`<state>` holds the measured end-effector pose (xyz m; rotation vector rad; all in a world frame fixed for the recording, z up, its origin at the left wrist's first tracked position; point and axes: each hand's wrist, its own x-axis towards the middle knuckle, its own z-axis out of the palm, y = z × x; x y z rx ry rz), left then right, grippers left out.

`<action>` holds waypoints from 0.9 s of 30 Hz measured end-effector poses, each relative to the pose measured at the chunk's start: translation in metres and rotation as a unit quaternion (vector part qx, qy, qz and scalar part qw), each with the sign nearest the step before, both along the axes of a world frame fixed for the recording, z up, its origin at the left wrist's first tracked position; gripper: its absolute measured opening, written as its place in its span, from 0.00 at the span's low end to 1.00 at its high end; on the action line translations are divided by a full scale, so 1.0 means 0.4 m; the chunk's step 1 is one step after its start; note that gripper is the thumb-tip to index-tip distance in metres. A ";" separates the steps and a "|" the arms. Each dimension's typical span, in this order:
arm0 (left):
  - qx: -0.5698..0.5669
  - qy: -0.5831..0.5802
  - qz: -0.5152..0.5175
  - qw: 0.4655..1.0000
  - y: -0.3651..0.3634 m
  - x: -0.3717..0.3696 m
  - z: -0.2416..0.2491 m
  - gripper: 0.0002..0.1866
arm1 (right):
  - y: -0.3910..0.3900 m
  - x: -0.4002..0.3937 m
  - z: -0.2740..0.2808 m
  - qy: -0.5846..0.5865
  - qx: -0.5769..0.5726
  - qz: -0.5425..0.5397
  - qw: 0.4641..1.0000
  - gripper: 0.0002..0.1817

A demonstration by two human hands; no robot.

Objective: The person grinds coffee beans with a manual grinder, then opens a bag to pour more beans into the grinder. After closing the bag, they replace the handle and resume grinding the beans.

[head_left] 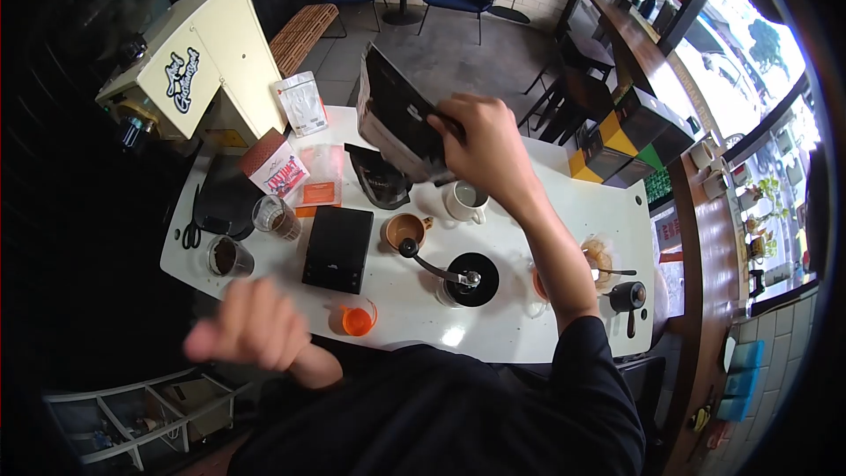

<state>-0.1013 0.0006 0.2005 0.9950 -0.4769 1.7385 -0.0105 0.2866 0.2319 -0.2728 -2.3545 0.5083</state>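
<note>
High over the table's far side, my right hand grips a black coffee bag by its edge. Below it a second black pouch stands beside a pale mug. My left hand, smeared by motion, hovers over the near left edge, close to a glass with dark contents. A black scale lies between that glass and a hand coffee grinder with a crank on top. Near the front edge is an orange cup, and a brown cup sits behind the grinder.
A cream machine rises at the back left, with a white pouch beside it. Scissors and another glass are on the left. Stacked dark boxes occupy the back right; a black handled tool lies near the right edge.
</note>
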 end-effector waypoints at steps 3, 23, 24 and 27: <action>0.278 0.256 0.061 0.924 -0.019 -0.013 0.130 0.22 | -0.062 0.050 0.015 -0.008 -0.016 0.019 1.000 0.05; -0.404 0.131 0.571 0.702 0.172 0.070 -0.212 0.60 | -0.291 0.117 -0.122 -0.013 0.179 0.059 0.982 0.32; -0.428 0.114 0.562 0.698 0.161 0.070 -0.217 0.61 | -0.307 0.110 -0.130 -0.026 0.148 0.069 0.986 0.32; -0.435 0.085 0.563 0.698 0.126 0.066 -0.235 0.58 | -0.332 0.084 -0.147 -0.015 0.094 0.099 0.991 0.30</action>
